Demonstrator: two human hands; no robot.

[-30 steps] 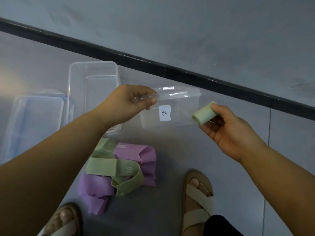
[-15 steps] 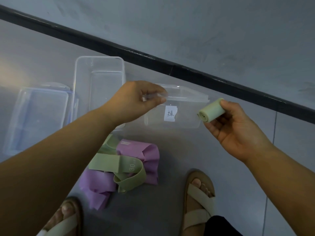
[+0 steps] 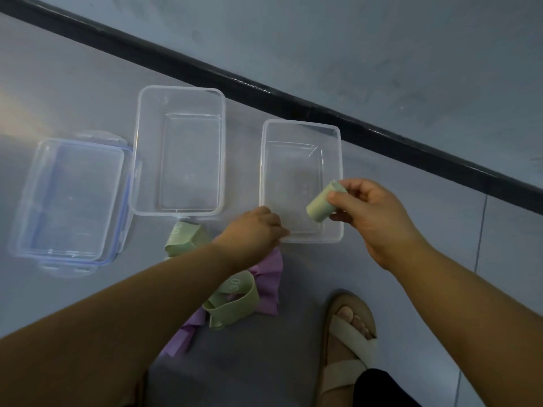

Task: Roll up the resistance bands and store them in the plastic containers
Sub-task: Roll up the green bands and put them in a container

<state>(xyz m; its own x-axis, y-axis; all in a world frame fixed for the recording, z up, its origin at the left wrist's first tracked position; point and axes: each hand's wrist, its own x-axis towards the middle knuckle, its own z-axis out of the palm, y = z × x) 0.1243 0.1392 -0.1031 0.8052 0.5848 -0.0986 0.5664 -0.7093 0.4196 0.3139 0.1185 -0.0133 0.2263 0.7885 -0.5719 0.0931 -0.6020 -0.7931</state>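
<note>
A clear plastic container (image 3: 335, 133) stands open side up on the grey floor, and my left hand (image 3: 254, 230) grips its near left corner. My right hand (image 3: 367, 207) holds a rolled green band (image 3: 321, 202) over the container's near right part. A second clear container (image 3: 179, 94) stands open to its left. Loose green bands (image 3: 232, 301) and purple bands (image 3: 269, 277) lie in a pile on the floor under my left forearm.
A lid with blue seal (image 3: 73, 201) lies at the far left, touching the second container. A dark baseboard (image 3: 323, 110) runs diagonally behind the containers along a wall. My sandalled foot (image 3: 349, 327) rests at the lower right.
My left hand has brought the labelled container down from mid-air and set it upright on the floor. My right hand has carried the green roll over the container.
</note>
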